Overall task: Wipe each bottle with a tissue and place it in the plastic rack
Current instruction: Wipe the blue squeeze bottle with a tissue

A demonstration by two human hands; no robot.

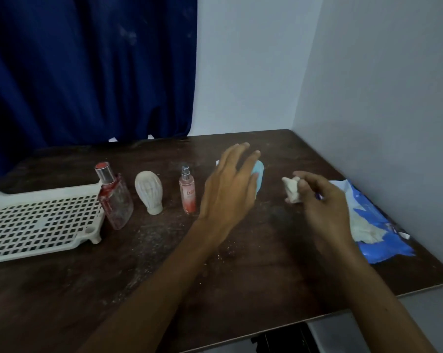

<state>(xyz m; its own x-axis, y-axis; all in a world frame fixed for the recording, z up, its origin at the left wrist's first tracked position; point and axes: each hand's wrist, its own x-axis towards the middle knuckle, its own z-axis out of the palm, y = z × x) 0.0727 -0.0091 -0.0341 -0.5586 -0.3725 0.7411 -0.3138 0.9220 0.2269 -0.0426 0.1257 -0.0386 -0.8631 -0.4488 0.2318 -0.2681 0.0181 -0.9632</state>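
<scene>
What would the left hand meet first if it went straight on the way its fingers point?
Most likely the light blue bottle, which stands just beyond the left hand, partly hidden by its fingers. Depth is unclear, so they may already be touching it.

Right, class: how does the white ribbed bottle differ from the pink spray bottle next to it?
The white ribbed bottle is opaque and bulb-shaped, the pink spray bottle translucent and slim. The white one shows no nozzle; the pink one has a spray nozzle and lettering. Both stand upright on the table, outside the rack.
</scene>
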